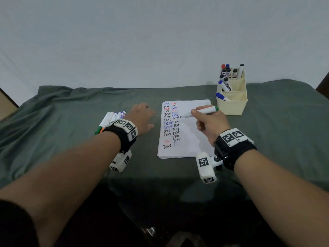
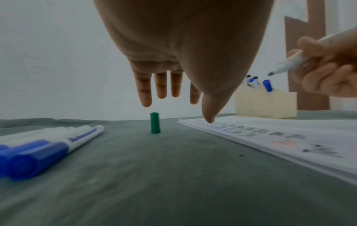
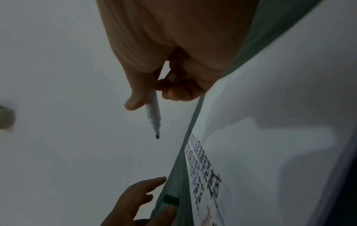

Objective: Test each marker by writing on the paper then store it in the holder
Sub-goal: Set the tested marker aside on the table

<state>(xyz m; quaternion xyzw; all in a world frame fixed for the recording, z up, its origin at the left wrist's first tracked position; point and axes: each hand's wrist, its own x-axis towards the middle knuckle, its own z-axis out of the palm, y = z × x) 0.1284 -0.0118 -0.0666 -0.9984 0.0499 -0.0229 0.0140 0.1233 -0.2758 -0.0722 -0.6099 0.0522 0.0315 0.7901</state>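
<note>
A bunch of markers is lying on the green cloth at the left of the counter, partly hidden by the left wrist band. In the left wrist view their blue caps are pointing toward the camera.

The left hand is hovering just above the cloth, between the markers and the paper. Its grip is wide open, with fingers straight and spread, and it is holding nothing. Under those fingers a small green cap is standing upright on the cloth, not touching the hand.

The paper is lying in the middle of the counter. The word "Test" is written on it many times in two columns, in black, blue and red.

The right hand is sitting over the paper at its 3 o'clock side. Its grip is closed around a white marker with a green end, pinching it between thumb and fingers. The marker has no cap, and its dark tip is pointing toward 9 o'clock, close to the written words. I cannot tell if the tip is touching the paper.

The cream holder is standing at 1 o'clock from the paper. Many markers are already standing in its three parts.
</note>
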